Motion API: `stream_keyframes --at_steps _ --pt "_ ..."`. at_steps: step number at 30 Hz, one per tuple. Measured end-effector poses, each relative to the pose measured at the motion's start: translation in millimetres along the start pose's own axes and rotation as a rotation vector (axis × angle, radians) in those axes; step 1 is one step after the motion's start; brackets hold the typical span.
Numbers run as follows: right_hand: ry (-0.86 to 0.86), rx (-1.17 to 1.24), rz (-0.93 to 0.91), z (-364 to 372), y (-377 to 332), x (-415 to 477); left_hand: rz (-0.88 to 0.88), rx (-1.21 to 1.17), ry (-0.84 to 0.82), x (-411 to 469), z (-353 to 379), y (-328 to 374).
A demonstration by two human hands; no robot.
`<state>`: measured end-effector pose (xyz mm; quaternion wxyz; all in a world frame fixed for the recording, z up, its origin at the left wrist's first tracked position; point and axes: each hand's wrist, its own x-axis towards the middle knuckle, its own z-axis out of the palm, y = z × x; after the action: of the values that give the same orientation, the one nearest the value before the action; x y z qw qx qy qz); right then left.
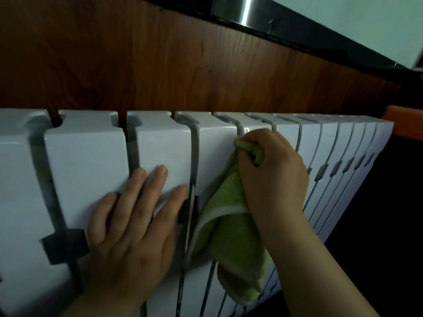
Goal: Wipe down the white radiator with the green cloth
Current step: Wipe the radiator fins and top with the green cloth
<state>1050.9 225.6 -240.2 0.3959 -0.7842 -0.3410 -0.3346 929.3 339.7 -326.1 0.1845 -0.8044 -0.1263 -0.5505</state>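
Right hand (272, 172) grips the green cloth (231, 236) at the top of a tall gap (238, 130) in the white radiator (87, 152), so I think my wipe should go straight down.

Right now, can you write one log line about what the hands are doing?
left hand: flat on white radiator | right hand: grips green cloth | cloth: tip at a gap between sections, rest hanging

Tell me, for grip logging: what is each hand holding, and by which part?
The right hand grips the green cloth by its bunched upper end; the left hand holds nothing.
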Motion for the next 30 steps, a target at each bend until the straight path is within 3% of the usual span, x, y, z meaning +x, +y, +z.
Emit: stream_keyframes --at_steps 3,8,14,20,24,30 --pt "0.097 0.000 -0.052 8.1 6.2 -22.7 0.004 0.004 0.030 -0.7 -0.2 -0.3" --pt "0.012 0.074 -0.034 14.7 17.3 -47.9 -0.016 0.011 0.015 1.9 1.3 -0.3" --pt "-0.043 0.236 0.058 -1.1 9.7 -13.3 -0.032 -0.001 -0.001 1.5 -1.0 2.2" --pt "-0.076 0.253 0.091 11.5 15.4 -36.5 -0.043 -0.019 0.002 0.8 0.3 1.7" --pt "-0.194 0.266 0.123 3.8 18.8 -23.1 -0.024 0.013 -0.010 -0.1 2.3 3.4" --pt "0.149 0.274 0.034 23.5 10.9 -26.1 -0.030 0.018 -0.015 -6.9 6.3 5.9"
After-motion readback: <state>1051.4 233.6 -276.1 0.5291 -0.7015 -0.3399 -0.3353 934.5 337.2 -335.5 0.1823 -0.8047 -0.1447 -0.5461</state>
